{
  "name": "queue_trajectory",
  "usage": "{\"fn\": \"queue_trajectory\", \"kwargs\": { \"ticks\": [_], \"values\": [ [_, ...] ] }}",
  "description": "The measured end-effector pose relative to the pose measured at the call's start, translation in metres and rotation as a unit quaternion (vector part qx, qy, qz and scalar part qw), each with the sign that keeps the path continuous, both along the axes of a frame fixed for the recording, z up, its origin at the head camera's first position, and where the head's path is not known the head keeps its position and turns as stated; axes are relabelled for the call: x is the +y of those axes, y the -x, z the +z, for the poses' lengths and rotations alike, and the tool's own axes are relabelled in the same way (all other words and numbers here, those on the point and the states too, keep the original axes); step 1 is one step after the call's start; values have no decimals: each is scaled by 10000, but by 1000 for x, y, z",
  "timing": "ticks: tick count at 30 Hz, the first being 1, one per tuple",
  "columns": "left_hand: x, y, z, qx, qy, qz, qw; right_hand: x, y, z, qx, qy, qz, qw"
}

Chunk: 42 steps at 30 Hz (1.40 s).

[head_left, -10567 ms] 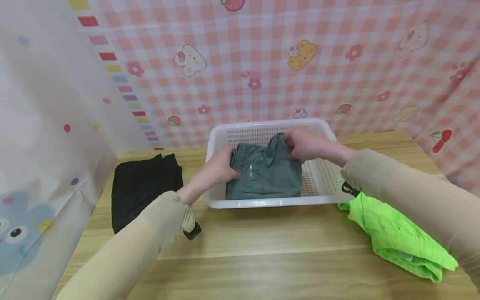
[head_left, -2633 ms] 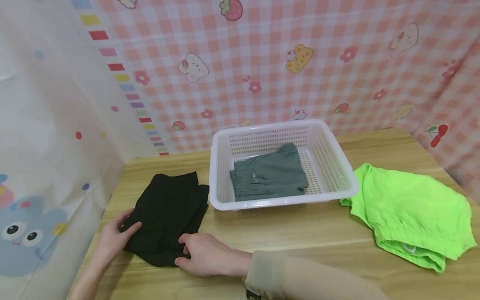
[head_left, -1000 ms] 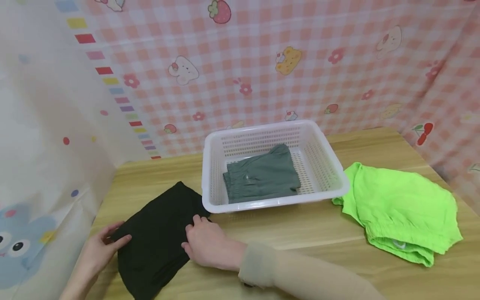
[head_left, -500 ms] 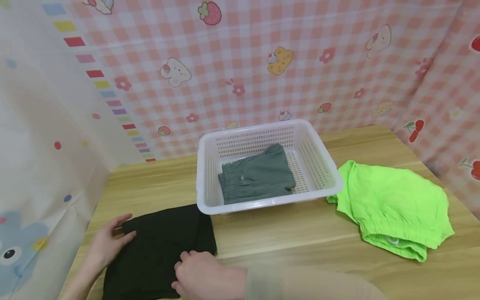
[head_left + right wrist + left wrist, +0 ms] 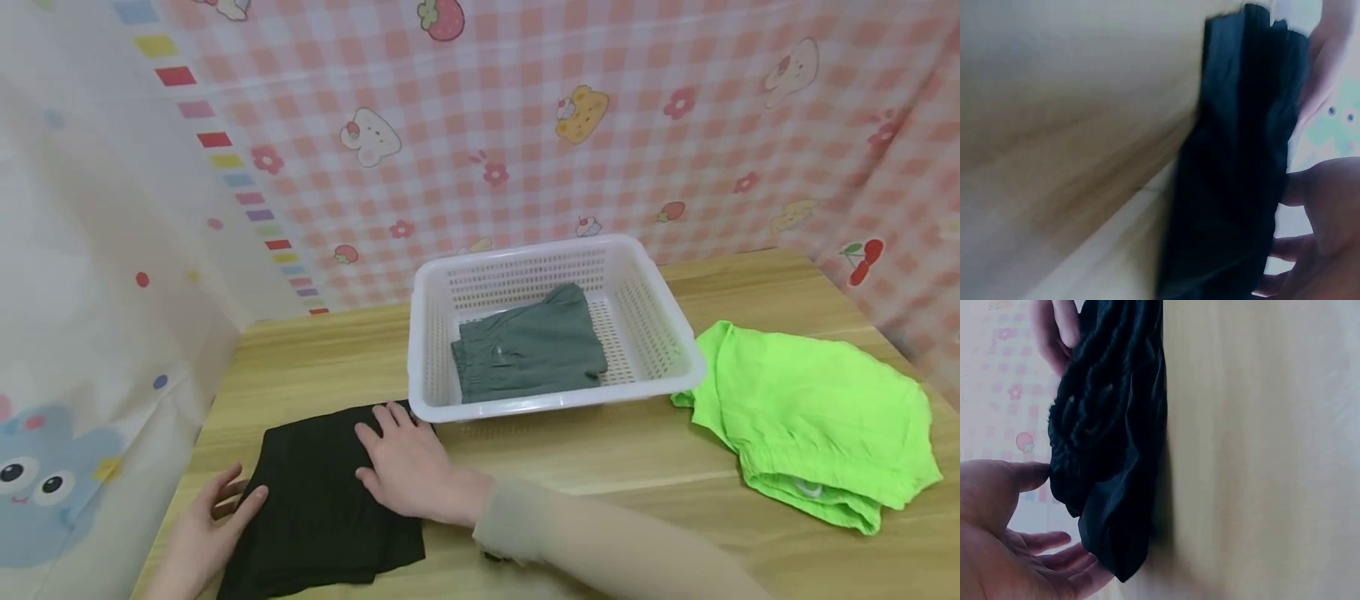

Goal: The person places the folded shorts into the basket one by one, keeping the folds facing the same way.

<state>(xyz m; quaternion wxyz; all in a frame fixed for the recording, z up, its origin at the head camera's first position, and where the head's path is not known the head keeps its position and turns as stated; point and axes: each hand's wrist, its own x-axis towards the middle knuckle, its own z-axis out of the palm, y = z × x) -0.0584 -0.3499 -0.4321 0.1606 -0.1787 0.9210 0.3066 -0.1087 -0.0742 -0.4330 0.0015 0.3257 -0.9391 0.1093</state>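
Observation:
Folded black shorts [image 5: 322, 500] lie fairly flat at the table's left front, their back right corner against the basket. My right hand [image 5: 408, 467] rests on their upper right part with fingers spread and straight. At their left edge is my left hand [image 5: 206, 529], its thumb touching the cloth and its fingers loosely bent beside it. A gathered waistband shows on the black shorts [image 5: 1110, 419] in the left wrist view, where the left thumb [image 5: 1032, 475] meets the fabric. In the right wrist view, my right hand [image 5: 1335, 225] lies along the top of the cloth.
A white perforated basket [image 5: 555, 405] stands at mid-table, holding folded grey-green shorts [image 5: 532, 350]. Bright green shorts [image 5: 817, 417] lie unfolded to its right. Behind the wooden table [image 5: 570, 475] hangs a pink checked curtain [image 5: 487, 108].
The grey-green shorts were released in the basket. The black shorts were turned and drawn nearer. Within the last half second, my right hand moved from their near right side toward the basket, fingers spreading.

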Motion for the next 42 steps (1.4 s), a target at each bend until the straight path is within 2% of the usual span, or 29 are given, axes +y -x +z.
{"fn": "queue_trajectory", "kwargs": {
  "ticks": [3, 6, 12, 17, 24, 32, 35, 37, 39, 42],
  "values": [
    [2, -5, -2, -124, 124, 45, 9998, -3, 8, -5, -234, -223, -320, 9990],
    [5, -7, -5, -171, 305, -15, 9994, -4, 13, -9, -299, -467, -499, 9972],
    [6, -2, -6, -19, 492, -195, 9986, -3, 13, -10, -246, -633, -415, 9968],
    [10, 9, -8, 303, 521, -540, 9967, 6, 6, -8, -140, -772, -333, 9964],
    [15, 31, -11, 511, 632, -913, 9925, 18, -11, -4, -314, -909, -156, 9952],
    [20, 49, -10, 1123, 727, -1726, 9759, 30, -26, -6, -511, -551, 96, 9971],
    [22, 52, -9, 1321, 725, -1854, 9710, 34, -26, -6, -583, -377, 113, 9975],
    [23, 52, -9, 1378, 747, -1818, 9708, 35, -23, -6, -642, -218, 78, 9977],
    [23, 48, -10, 1369, 713, -1606, 9749, 36, -20, -6, -690, -44, 1, 9976],
    [20, 36, -10, 1090, 581, -927, 9880, 36, -15, -6, -869, 132, -122, 9961]
  ]
}}
